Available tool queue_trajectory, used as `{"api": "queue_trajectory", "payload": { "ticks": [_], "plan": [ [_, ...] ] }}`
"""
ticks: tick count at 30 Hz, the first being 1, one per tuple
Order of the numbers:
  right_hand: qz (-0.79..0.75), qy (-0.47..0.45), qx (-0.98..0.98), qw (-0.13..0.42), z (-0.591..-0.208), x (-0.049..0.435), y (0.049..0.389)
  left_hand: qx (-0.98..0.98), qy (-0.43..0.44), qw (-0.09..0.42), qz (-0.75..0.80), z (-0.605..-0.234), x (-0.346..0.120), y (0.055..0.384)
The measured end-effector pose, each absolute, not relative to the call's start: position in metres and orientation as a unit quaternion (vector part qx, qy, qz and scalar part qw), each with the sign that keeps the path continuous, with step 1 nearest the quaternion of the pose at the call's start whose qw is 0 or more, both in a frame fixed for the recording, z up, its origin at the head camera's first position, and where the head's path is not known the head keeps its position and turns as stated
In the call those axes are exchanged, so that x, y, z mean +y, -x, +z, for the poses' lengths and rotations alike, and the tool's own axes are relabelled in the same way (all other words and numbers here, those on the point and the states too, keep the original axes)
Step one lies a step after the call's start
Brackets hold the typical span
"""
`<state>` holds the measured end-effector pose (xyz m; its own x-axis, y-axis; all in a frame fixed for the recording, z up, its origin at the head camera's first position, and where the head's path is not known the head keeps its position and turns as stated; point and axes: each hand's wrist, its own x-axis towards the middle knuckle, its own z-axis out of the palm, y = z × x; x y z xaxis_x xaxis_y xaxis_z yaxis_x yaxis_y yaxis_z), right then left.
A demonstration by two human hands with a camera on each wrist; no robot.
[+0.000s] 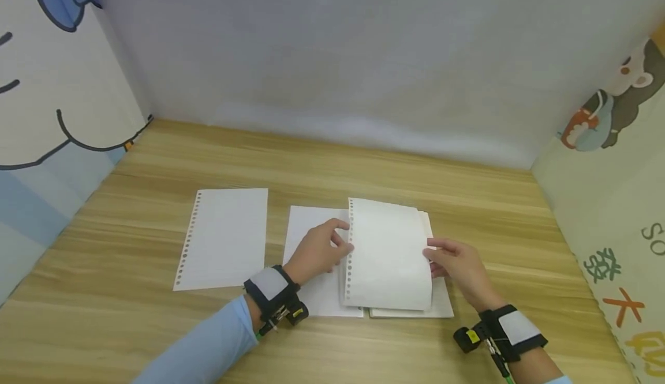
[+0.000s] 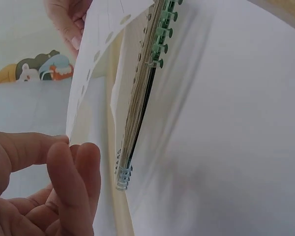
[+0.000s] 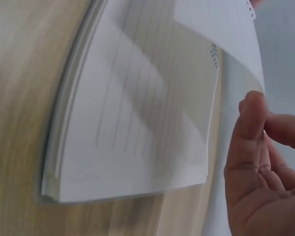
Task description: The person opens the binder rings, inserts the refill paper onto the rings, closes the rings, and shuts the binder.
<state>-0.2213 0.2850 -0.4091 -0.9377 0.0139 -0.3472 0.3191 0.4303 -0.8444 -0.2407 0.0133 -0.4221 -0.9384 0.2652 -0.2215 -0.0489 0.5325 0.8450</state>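
A white loose-leaf sheet (image 1: 389, 251) with a row of punched holes down its left side is held raised over an open ring-binder notebook (image 1: 443, 300). My left hand (image 1: 319, 248) pinches the sheet's punched edge between thumb and finger. At the opposite edge, my right hand (image 1: 459, 265) pinches it too, the paper bending slightly. In the left wrist view, small greenish binder rings (image 2: 164, 34) stand at the notebook's spine beside its stack of pages, apart from the held sheet. Below the sheet, a lined page (image 3: 137, 98) shows in the right wrist view.
Another punched sheet (image 1: 225, 239) lies flat on the wooden table (image 1: 332, 349), left of the notebook. A pale backdrop (image 1: 332, 72) rises behind the table. Cartoon-printed panels stand on both sides. Each wrist wears a strapped camera.
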Motion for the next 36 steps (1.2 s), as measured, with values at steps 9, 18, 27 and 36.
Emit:
{"api": "queue_trajectory", "payload": {
  "ticks": [9,18,27,36],
  "plan": [
    [-0.505,-0.107,0.842,0.155,-0.416,0.303,0.221,0.886,-0.076,0.173,0.424,-0.429,0.029,0.24],
    [-0.497,-0.118,0.843,0.168,-0.421,0.307,0.221,0.901,-0.086,0.173,0.388,-0.435,0.039,0.238],
    [-0.495,-0.119,0.844,0.169,-0.426,0.313,0.223,0.909,-0.095,0.176,0.365,-0.433,0.044,0.236],
    [-0.489,-0.115,0.846,0.178,-0.427,0.318,0.223,0.919,-0.108,0.169,0.338,-0.431,0.047,0.246]
  ]
}}
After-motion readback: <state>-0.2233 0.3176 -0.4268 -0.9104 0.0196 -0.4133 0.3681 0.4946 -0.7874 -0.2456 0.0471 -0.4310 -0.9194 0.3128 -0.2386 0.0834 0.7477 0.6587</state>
